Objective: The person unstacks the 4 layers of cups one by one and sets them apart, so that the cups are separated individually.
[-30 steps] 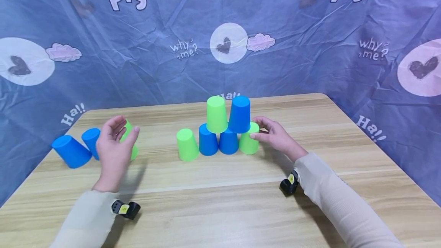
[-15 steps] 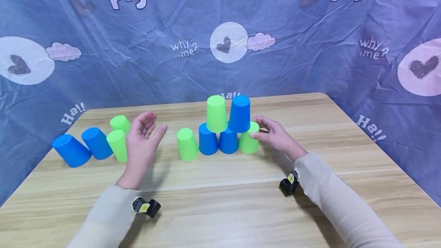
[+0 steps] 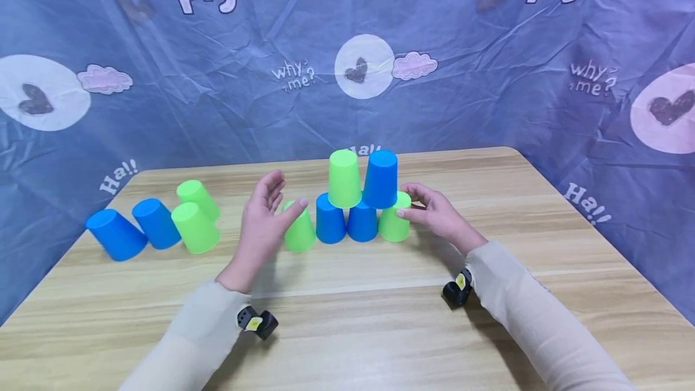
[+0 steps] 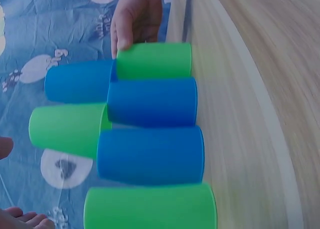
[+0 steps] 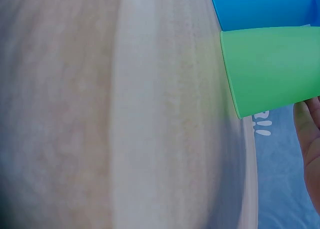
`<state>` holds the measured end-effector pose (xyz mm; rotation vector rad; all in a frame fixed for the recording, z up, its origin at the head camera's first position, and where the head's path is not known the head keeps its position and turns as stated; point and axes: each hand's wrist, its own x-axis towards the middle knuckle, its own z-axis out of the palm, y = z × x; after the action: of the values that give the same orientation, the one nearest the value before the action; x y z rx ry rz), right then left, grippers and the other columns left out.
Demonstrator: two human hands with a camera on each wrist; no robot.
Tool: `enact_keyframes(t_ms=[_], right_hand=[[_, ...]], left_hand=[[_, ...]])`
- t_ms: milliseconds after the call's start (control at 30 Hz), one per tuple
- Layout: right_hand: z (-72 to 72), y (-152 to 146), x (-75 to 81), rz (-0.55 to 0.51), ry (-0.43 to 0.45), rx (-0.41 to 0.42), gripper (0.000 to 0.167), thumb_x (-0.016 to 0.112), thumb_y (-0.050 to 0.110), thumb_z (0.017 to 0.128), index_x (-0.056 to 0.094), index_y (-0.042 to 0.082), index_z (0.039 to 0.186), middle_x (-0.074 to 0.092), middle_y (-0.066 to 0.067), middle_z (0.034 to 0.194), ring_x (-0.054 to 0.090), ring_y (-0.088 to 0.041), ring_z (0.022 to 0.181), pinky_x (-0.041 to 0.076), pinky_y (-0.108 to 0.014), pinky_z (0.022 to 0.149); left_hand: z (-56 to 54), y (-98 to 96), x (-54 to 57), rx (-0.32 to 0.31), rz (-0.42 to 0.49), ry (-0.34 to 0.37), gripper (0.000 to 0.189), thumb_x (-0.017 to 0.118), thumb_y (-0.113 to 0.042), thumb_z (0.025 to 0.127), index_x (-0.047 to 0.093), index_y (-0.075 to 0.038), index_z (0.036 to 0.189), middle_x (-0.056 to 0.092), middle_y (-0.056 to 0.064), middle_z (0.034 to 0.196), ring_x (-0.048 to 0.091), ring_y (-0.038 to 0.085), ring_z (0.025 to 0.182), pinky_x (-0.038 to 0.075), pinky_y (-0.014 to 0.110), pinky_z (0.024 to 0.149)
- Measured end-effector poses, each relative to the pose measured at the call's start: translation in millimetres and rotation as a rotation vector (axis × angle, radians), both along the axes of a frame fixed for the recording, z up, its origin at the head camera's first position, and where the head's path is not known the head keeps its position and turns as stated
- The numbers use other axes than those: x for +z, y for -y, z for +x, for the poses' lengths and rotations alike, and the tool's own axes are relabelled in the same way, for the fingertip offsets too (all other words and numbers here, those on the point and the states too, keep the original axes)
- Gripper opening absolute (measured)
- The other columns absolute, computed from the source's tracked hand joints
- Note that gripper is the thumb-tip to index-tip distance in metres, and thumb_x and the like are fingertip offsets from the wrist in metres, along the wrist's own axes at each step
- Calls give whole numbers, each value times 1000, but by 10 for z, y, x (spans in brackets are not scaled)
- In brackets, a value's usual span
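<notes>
Right hand (image 3: 437, 215): thumb on the near side of a lime-green tapered plastic cup (image 3: 395, 225), fingers curving behind it, so the cup is loosely held between them; pressure cannot be told. The cup stands mouth-down, the right end of a bottom row of four. Just leftward of this hold, a blue tapered plastic cup (image 3: 362, 225); beyond it a second blue cup (image 3: 330, 222). Above and slightly left of the right fingers, an upper blue cup (image 3: 381, 180) bridges the held cup and its blue neighbour; farther left, an upper green cup (image 3: 344, 180) bridges the two lower blues. Left hand (image 3: 260, 222): raised, palm toward the stack, thumb spread well away from the fingers, nothing in its hold. It partly hides the left-end green cup (image 3: 301, 235) of the bottom row; contact there cannot be told from the head view. Well off to the left hand's outer side, a loose cluster, mouths down: two green cups (image 3: 195, 231) nearer the hand, two blue cups (image 3: 116, 237) farther out. Under everything, a pale wood-grain table (image 3: 347, 330); behind both hands, a blue printed cloth (image 3: 244, 107).
</notes>
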<state>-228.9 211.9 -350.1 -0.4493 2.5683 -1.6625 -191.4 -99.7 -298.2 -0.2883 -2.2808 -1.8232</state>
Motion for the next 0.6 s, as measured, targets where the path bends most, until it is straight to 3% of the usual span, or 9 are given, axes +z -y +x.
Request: enact_keyframes(t_ms=[267, 600], right_hand=[[6, -6, 0, -4, 7, -2, 48, 66, 19, 86, 47, 3, 127, 55, -15, 120, 50, -29, 111, 42, -43, 96], [-1, -7, -7, -8, -1, 2, 48, 66, 18, 86, 47, 2, 127, 55, -15, 119, 50, -28, 109, 43, -40, 93]], left_hand=[[-49, -244, 43, -52, -28, 68, 74, 68, -22, 85, 26, -7, 144, 31, 10, 149, 30, 21, 137, 27, 34, 112], [-157, -483, 71, -73, -44, 104, 78, 69, -25, 84, 24, -9, 145, 28, 7, 150, 28, 19, 138, 27, 34, 112]])
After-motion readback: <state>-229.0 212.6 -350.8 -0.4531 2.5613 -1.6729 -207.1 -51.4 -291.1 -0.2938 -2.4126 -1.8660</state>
